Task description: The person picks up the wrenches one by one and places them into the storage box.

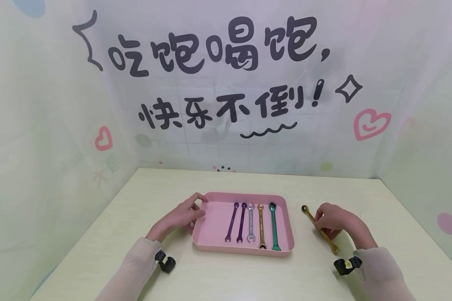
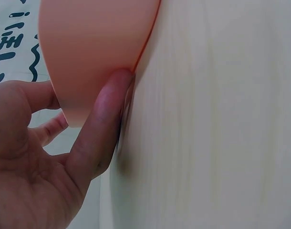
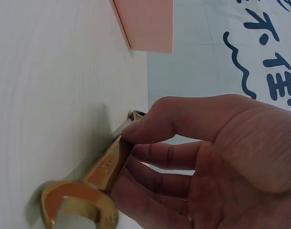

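Observation:
My left hand [image 1: 188,212] holds the left side of a pink tray [image 1: 245,251]; in the left wrist view its thumb [image 2: 107,109] presses low on the outer wall while the fingers reach round the upper edge. Inside the tray lie two purple wrenches [image 1: 231,223], a silver wrench [image 1: 251,223], a gold wrench [image 1: 261,225] and a green wrench [image 1: 274,225], roughly side by side. Right of the tray, my right hand [image 1: 333,218] pinches another gold wrench [image 1: 328,240] by its shaft, close over the table. The right wrist view shows its open end nearest the camera.
The pale wooden table [image 1: 245,280] carries the tray near its middle. A white printed cloth [image 1: 226,146] hangs behind, and similar cloth encloses both sides. Each wrist wears a small black camera, the left one [image 1: 165,262] below the tray's left corner.

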### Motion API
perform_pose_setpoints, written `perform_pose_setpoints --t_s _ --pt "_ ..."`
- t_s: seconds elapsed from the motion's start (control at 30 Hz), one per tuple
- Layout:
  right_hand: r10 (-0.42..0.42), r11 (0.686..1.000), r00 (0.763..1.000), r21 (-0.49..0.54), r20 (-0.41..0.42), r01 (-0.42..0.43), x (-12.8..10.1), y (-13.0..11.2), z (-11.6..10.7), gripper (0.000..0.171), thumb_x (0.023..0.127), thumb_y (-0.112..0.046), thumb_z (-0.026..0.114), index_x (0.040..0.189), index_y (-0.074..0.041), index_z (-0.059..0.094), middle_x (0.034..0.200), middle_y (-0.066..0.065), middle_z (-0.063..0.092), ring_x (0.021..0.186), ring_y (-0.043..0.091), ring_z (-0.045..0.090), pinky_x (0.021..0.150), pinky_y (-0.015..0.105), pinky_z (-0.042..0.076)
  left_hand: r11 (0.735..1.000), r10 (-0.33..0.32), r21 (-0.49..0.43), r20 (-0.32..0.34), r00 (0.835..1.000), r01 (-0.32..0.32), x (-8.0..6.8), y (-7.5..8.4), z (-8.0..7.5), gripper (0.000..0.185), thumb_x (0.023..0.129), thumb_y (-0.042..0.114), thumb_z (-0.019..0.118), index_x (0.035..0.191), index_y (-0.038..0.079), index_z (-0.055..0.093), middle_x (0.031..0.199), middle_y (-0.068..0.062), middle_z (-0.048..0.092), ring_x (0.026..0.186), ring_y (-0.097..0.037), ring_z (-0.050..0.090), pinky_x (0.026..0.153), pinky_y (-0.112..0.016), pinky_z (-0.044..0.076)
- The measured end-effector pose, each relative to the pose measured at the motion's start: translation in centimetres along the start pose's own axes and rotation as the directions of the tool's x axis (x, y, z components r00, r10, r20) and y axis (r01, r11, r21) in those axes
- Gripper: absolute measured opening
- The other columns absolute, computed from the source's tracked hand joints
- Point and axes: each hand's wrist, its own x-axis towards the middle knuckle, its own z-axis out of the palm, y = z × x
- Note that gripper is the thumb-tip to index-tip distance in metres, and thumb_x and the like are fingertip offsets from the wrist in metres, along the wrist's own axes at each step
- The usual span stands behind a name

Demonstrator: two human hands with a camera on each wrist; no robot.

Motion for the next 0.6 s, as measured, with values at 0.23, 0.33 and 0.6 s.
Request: perform_pose_setpoints --t_s 0.23,0.33,0.6 --pt "-0.007 1.0 1.0 0.021 -0.002 0.007 0.01 0.26 -0.16 0.009 0.091 -0.009 0.067 0.095 -0.002 0.063 0.081 0.009 0.061 0.07 0.019 0.062 0.061 0.033 0.062 1.0 0.006 -0.009 0.006 1.0 -0.006 -0.1 -0.07 -0.02 0.038 0.103 0.018 0.058 0.14 0.019 0.048 0.11 -0.017 0.059 0.078 -0.025 0.066 0.057 -0.037 0.062" --pt "-0.016 0.999 1.0 0.036 -0.003 0.016 -0.06 0.3 -0.29 0.008 0.091 -0.009 0.067 0.094 -0.002 0.063 0.082 0.009 0.062 0.071 0.019 0.062 0.061 0.033 0.062 1.0 0.008 -0.006 0.005 1.0 -0.008 -0.05 -0.06 -0.03 0.038 0.103 0.018 0.058 0.14 0.019 0.048 0.109 -0.017 0.059 0.078 -0.025 0.066 0.057 -0.037 0.062" --pt "-0.069 0.993 0.998 0.096 -0.003 0.069 -0.16 0.37 -0.95 0.009 0.091 -0.008 0.064 0.095 0.001 0.063 0.08 0.007 0.061 0.07 0.018 0.062 0.061 0.034 0.063 1.0 0.007 0.001 0.002 1.0 -0.007 0.0 -0.05 -0.03 0.039 0.103 0.018 0.057 0.141 0.019 0.048 0.109 -0.017 0.059 0.078 -0.024 0.066 0.058 -0.036 0.062"
